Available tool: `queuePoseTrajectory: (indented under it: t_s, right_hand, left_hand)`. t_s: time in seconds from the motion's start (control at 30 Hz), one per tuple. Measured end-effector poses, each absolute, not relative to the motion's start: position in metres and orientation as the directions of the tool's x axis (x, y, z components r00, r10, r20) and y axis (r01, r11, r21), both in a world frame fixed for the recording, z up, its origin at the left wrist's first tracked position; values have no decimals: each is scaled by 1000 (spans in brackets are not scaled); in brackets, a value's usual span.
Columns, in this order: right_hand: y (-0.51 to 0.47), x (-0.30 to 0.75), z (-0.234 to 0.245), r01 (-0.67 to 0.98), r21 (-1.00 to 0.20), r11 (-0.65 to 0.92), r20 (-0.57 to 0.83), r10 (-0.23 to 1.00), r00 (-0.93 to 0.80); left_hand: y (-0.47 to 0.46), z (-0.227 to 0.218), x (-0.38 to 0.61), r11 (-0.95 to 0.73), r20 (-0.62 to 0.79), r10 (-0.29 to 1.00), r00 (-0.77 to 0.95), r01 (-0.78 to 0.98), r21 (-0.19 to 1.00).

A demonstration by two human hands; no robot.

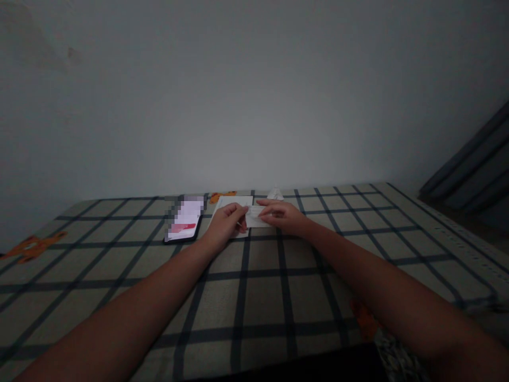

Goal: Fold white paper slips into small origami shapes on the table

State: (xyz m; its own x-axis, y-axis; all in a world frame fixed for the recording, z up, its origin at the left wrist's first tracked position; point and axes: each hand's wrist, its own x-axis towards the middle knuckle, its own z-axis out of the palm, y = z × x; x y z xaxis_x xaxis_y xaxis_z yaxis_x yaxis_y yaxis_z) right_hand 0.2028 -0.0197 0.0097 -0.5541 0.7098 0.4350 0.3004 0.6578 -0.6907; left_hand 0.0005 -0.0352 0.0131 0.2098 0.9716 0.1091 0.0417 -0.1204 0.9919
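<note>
My left hand [228,224] is closed, pinching the left edge of a small piece of white paper [254,216] between thumb and fingers. My right hand [285,216] is at the paper's right side, its index finger stretched over the top and the other fingers bent in on the edge. The paper is held slightly tilted between both hands. Under and behind my left hand lies a larger white sheet [225,201], partly hidden by that hand. Beyond my right hand is a small peaked white paper shape [275,193].
A phone [186,218] with a lit, partly blurred screen lies left of my left hand. All this rests on a checked cloth [222,302] with orange patterns. A pale wall [254,106] stands behind, and a dark ridged object [473,159] at the right.
</note>
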Motion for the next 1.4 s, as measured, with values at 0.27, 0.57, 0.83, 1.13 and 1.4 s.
queuePoseTrajectory:
  t_s: [0.27,0.57,0.83,1.13,1.4]
  right_hand:
    - [-16,201,10,148,-793,591,497,768,-404]
    - [-18,205,13,93,-818,568,493,774,-397]
    - [-17,202,12,193,-700,688,618,718,-320]
    - [-36,201,26,443,-279,852,669,504,-547]
    - [-33,200,21,545,-138,827,648,491,-582]
  left_hand:
    - [-36,16,3,-105,93,968,235,37,994]
    - [-40,13,3,-197,117,930,348,203,959]
    - [-38,11,3,-197,125,961,248,293,936]
    - [-34,10,0,-194,182,980,85,171,966]
    - [-29,8,2,-145,158,974,162,-90,985]
